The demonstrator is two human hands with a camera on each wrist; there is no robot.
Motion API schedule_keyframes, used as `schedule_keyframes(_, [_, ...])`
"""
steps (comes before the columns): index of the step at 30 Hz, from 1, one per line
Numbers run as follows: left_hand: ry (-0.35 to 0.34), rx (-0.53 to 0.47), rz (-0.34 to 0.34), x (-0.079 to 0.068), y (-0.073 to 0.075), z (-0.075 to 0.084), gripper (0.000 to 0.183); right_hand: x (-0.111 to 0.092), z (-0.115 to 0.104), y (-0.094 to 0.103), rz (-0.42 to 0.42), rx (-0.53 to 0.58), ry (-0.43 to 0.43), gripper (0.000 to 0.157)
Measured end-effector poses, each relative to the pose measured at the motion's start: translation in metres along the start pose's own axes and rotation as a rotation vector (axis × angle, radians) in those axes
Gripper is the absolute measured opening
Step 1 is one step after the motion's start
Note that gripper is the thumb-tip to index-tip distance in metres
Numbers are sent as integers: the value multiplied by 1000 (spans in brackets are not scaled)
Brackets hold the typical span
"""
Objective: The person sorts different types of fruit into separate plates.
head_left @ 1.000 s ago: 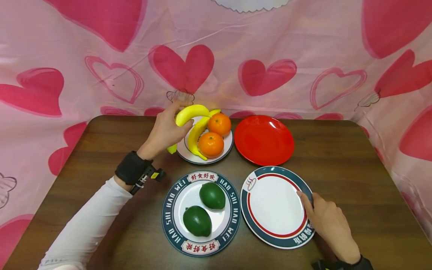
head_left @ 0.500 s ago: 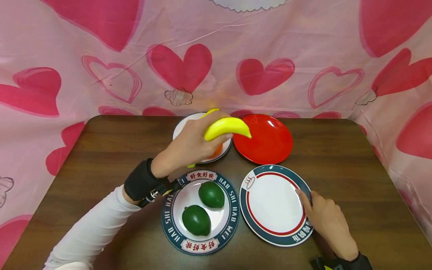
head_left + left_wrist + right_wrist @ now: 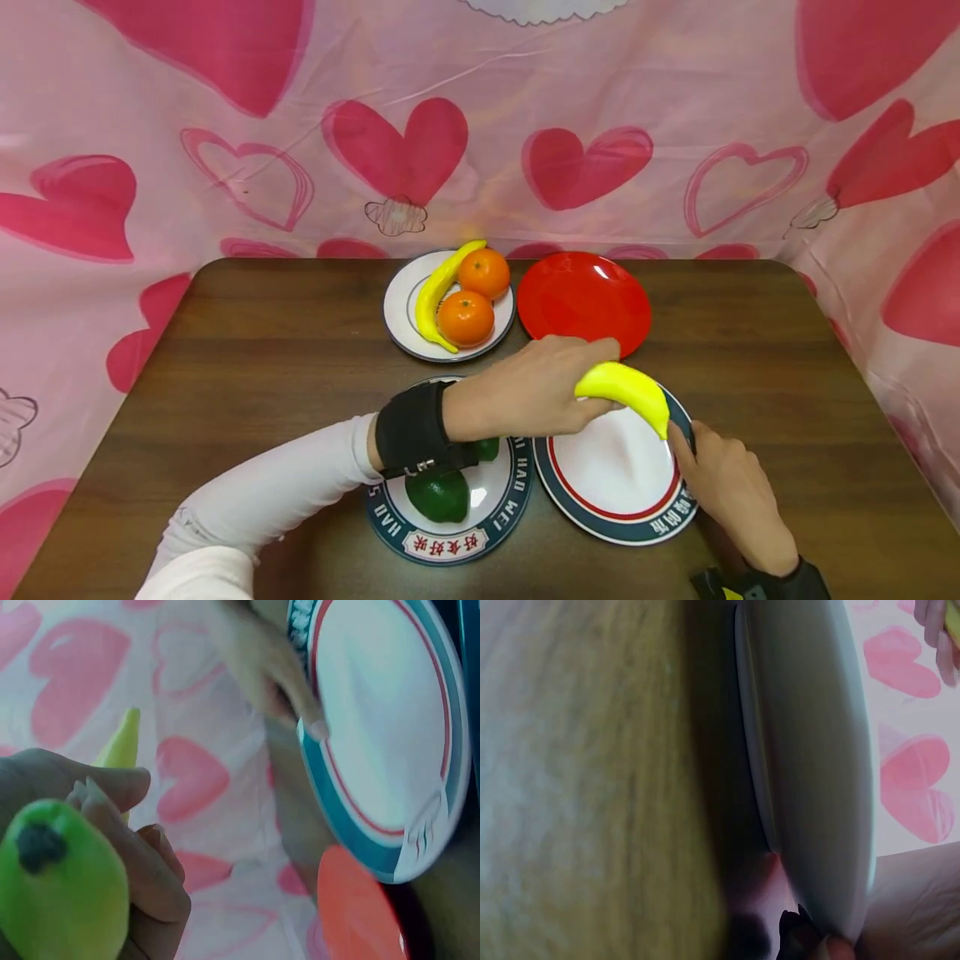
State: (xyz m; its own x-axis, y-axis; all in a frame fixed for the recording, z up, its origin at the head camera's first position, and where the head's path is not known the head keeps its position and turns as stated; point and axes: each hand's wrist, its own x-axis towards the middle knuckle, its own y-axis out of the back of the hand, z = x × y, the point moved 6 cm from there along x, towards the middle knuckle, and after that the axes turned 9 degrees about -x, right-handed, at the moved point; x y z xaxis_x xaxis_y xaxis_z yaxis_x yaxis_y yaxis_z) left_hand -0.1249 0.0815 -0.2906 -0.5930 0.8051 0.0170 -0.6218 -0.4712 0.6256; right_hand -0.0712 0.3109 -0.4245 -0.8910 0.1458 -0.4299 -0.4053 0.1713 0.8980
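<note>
A person's left hand holds a yellow banana, pinched between thumb and fingers, above the far part of a white plate with a dark blue-green rim and a red inner ring. The banana is in the air; its free end points right and toward the near side. In the left wrist view its other end is green with a dark tip.

The right hand grips that plate at its right edge, thumb over the rim. The plate sits at the near right of a brown wooden table.

Just left of it is a plate with lettering around its dark rim, bearing two dark green fruits; the left forearm crosses above, partly hiding the farther fruit. A white sleeve and a black wristband cover that arm.

At the far side, a smaller white plate bears a second banana on the left, beside two oranges. Right of it lies a red plate. Behind the table hangs pink cloth printed with hearts.
</note>
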Motion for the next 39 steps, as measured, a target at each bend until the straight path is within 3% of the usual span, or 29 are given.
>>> schedule_keyframes(3, [-45,94,-74,10,-17,5,26,0,-2,2,19,-20,27,45])
schedule_keyframes(6, [-29,177,-149,15,-31,4,34,0,-4,2,30,-32,57,44])
schedule_keyframes(11, [70,277,-253,19,-46,-9,49,3,-8,3,3,-41,53,55])
schedule_keyframes(16, [173,368,-307,24,-62,-23,55,4,-7,4,-17,-51,29,57])
schedule_keyframes(21, [250,449,-351,28,-73,-31,56,5,-6,7,-5,-16,19,77])
schedule_keyframes(29, [207,601,-397,34,-87,-35,55,1,-6,7,41,29,37,63])
schedule_keyframes(35, [174,654,-426,34,-95,-37,61,2,0,5,40,16,36,72])
schedule_keyframes(39, [176,638,-421,34,-86,-34,68,4,3,3,20,10,26,78])
